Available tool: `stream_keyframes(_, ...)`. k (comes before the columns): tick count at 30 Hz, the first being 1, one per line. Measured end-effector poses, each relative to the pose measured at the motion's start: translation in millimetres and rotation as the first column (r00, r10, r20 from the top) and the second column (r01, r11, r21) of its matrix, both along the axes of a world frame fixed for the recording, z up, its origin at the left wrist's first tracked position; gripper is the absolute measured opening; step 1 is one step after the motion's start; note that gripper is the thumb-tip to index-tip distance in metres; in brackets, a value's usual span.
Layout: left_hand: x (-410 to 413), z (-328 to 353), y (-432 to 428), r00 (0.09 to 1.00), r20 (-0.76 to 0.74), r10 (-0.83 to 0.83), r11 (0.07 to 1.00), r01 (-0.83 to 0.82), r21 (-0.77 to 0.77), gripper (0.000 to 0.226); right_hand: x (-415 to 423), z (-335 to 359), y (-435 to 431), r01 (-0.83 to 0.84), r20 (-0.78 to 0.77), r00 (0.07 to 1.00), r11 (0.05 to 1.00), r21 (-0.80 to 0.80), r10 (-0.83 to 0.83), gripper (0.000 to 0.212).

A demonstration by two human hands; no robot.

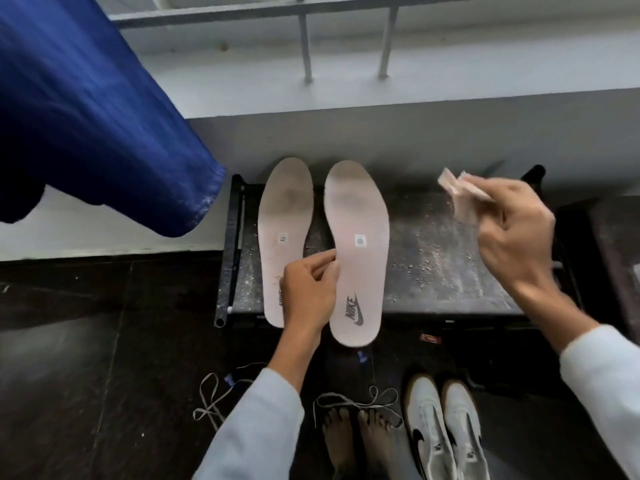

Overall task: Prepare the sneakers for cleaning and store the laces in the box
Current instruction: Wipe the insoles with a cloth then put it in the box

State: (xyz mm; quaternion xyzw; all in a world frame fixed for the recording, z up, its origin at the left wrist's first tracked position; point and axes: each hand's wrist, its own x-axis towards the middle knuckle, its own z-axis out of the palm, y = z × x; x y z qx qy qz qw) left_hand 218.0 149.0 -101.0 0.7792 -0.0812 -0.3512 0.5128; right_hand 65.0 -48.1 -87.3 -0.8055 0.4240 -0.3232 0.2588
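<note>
Two pale pink insoles lie side by side on a dark low bench (433,258). The left insole (284,216) is partly covered by my left hand (308,292), which pinches the inner edge of the right insole (360,244), printed with a logo at its heel. My right hand (516,230) is raised over the bench's right half, holding a small pale pink cloth (460,199). Two white sneakers (443,431) without laces stand on the floor at the lower right. Loose grey laces (356,403) lie on the dark floor, another lace (207,400) to the left. No box is visible.
A blue fabric (86,116) hangs at the upper left. A grey wall ledge with railing bars (346,39) runs behind the bench. My bare feet (356,441) stand on the dark tiled floor (86,341). Grit is scattered on the bench top.
</note>
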Motion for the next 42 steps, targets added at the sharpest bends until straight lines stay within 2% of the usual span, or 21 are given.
stream_keyframes(9, 20, -32, -23, 0.998, 0.066, 0.012, 0.989, -0.022, 0.145, 0.023, -29, -7, 64, -0.029, 0.024, 0.999, 0.978, 0.209, 0.024, 0.044)
stream_keyframes(14, 18, -23, -13, 0.963, 0.262, -0.063, 0.959, -0.015, 0.284, 0.025, -31, -10, 75, -0.047, 0.055, 0.998, 0.961, 0.271, 0.033, 0.043)
stream_keyframes(19, 40, -13, 14, 0.896, 0.442, -0.025, 0.954, -0.111, 0.278, 0.02, -30, -8, 86, -0.038, 0.055, 0.998, 0.946, 0.322, 0.021, 0.041)
stream_keyframes(23, 72, -19, 29, 0.82, 0.566, -0.085, 0.916, -0.16, 0.369, 0.023, -29, -11, 97, -0.047, 0.054, 0.998, 0.931, 0.362, 0.029, 0.04)
stream_keyframes(31, 92, -37, 25, 0.865, 0.468, -0.181, 0.861, -0.091, 0.5, 0.019, -24, -12, 120, -0.059, 0.061, 0.997, 0.899, 0.433, 0.036, 0.038)
stream_keyframes(38, 99, -35, 20, 0.933, 0.36, -0.027, 0.879, -0.149, 0.453, 0.018, -26, -9, 125, -0.029, 0.062, 0.998, 0.888, 0.459, 0.001, 0.04)
stream_keyframes(42, 101, -32, 24, 0.962, 0.267, 0.063, 0.92, -0.159, 0.359, 0.017, -31, -8, 129, -0.005, 0.038, 0.999, 0.882, 0.472, -0.014, 0.039)
